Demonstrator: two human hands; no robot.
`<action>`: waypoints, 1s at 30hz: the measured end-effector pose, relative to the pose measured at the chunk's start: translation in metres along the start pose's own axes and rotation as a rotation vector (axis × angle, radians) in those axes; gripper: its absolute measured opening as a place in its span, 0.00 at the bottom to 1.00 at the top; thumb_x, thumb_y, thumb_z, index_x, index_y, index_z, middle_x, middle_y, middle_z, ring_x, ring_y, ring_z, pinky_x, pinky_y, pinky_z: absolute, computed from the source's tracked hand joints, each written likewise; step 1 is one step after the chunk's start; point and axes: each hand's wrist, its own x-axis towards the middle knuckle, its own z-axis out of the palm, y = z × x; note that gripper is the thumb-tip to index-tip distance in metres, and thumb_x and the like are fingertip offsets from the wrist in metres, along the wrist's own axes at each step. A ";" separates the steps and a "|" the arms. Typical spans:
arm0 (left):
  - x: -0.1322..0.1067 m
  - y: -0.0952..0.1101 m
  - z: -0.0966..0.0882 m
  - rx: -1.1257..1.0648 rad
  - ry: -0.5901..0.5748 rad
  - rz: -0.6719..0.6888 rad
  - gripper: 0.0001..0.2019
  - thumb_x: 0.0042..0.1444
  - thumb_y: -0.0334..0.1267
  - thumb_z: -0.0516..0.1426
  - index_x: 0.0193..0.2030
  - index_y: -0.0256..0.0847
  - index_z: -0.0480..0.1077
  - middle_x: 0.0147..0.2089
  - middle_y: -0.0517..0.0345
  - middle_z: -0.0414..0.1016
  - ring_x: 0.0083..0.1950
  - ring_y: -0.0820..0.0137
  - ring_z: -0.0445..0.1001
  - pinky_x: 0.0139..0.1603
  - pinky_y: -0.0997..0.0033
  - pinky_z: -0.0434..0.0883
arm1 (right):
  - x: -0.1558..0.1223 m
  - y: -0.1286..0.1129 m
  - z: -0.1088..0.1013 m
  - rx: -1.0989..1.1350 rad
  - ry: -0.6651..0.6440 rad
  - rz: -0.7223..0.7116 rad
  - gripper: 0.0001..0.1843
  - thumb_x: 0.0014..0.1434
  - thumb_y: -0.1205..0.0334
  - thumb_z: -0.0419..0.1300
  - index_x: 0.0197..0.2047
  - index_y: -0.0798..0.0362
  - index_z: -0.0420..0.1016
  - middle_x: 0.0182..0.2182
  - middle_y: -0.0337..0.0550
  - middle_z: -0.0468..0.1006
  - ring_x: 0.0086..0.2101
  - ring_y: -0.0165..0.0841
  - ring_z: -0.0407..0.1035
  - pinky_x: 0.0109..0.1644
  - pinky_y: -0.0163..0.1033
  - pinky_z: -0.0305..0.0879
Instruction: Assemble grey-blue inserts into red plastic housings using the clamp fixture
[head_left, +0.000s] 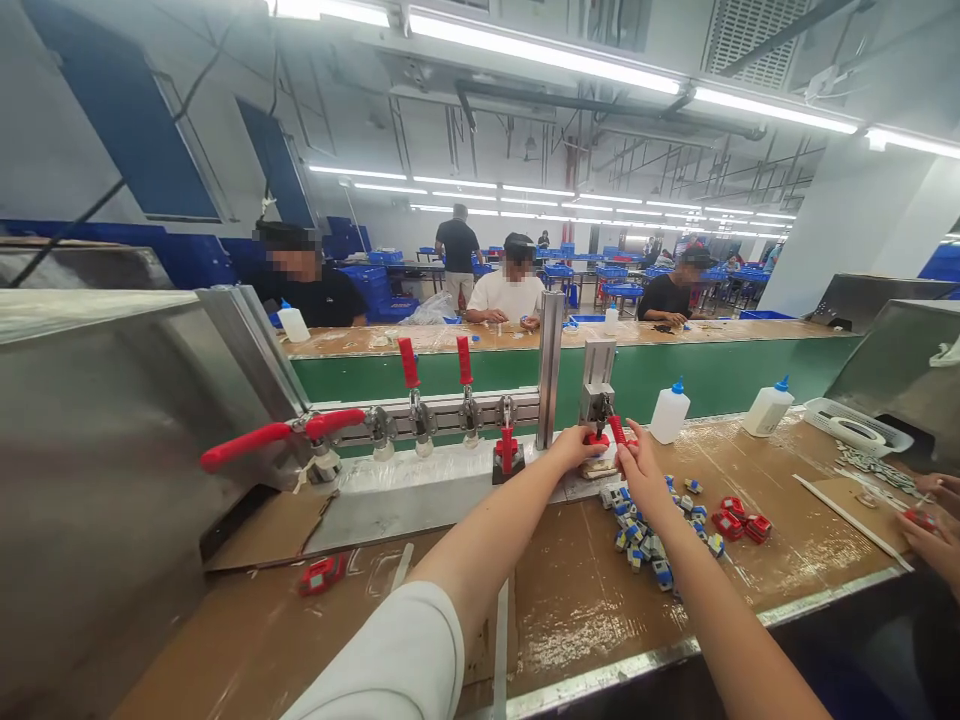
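My left hand (576,447) reaches to a small press stand (599,370), its fingers closed at a red plastic part (598,440) under the clamp. My right hand (637,456) is wrapped round the red clamp handle (617,430) of that stand. Below the red part lies a pale block (600,468), partly covered by my hands. A heap of small blue-and-white parts (634,530) spreads beneath my right forearm. Several red plastic housings (739,520) lie to the right of the heap.
Left of the stand, toggle clamps with red handles (409,362) line a metal rail. One red part (322,574) lies on the cardboard-covered bench. White bottles with blue caps (670,412) stand behind. A co-worker's hands (930,525) are at the right edge; people sit across the green divider (675,365).
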 end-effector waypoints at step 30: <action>-0.177 -0.033 -0.101 0.518 -0.132 0.270 0.16 0.57 0.39 0.61 0.53 0.46 0.70 0.56 0.53 0.71 0.48 0.63 0.77 0.44 0.70 0.71 | 0.059 0.061 -0.062 -0.848 -0.139 0.107 0.13 0.61 0.62 0.60 0.46 0.60 0.78 0.39 0.60 0.80 0.41 0.45 0.76 0.45 0.45 0.68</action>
